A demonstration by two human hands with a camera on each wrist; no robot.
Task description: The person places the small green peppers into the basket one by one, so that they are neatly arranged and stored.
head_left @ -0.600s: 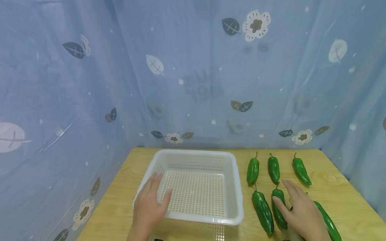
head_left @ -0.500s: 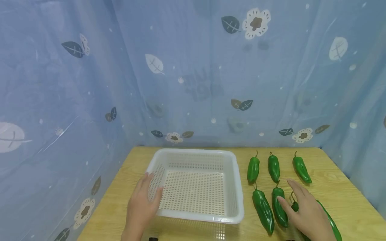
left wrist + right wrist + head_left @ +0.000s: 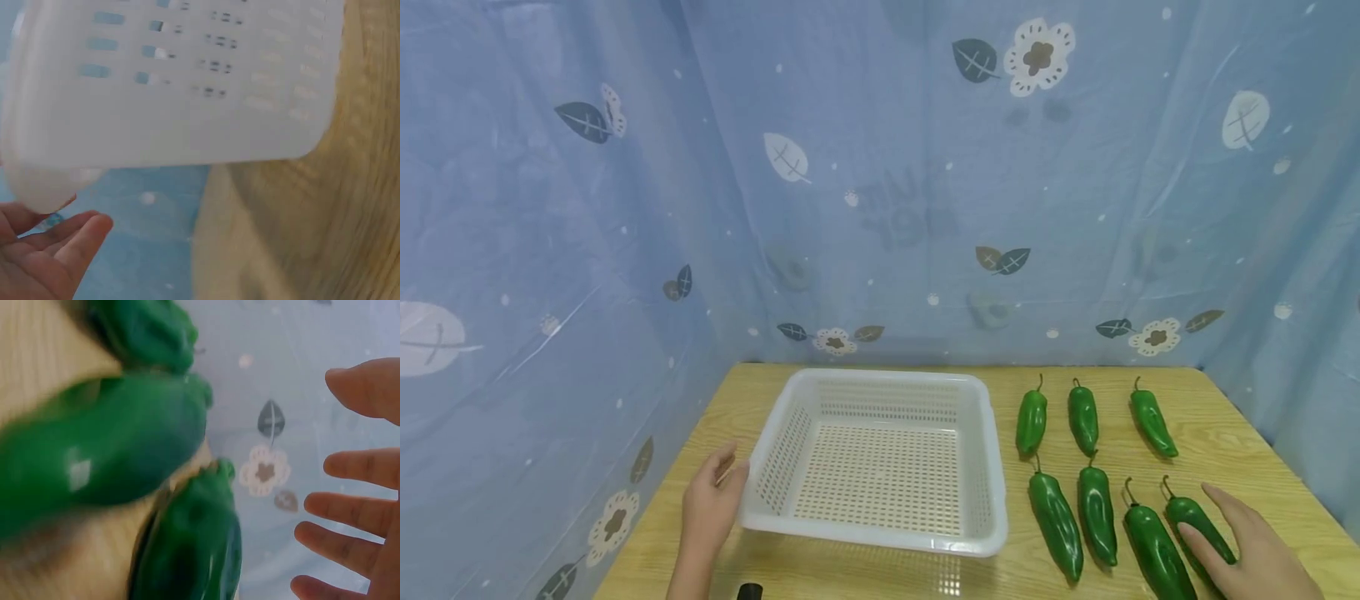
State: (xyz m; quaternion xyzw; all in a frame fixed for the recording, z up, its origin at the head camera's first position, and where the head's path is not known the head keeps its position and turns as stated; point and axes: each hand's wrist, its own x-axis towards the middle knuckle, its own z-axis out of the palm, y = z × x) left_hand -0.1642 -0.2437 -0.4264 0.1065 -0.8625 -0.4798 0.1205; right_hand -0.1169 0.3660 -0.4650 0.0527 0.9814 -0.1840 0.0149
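My left hand is beside the front left corner of a white plastic basket. In the left wrist view its thumb lies right at the basket's rim, and its other fingers stretch out loosely. My right hand, fingers spread, hovers at the right end of the front row of green peppers. The pepper nearest to it is partly covered by the thumb; another pepper lies just left of that. In the right wrist view the spread fingers are apart from the peppers.
More long green peppers lie in two rows between the basket and my right hand, stems pointing away. They rest on a wooden table. A blue patterned curtain surrounds the table's back and sides. A small black object shows at the bottom edge.
My left hand has moved from over the basket's left side outward to its outer edge. My right hand has shifted right and nearer, uncovering two peppers at the right of the front row.
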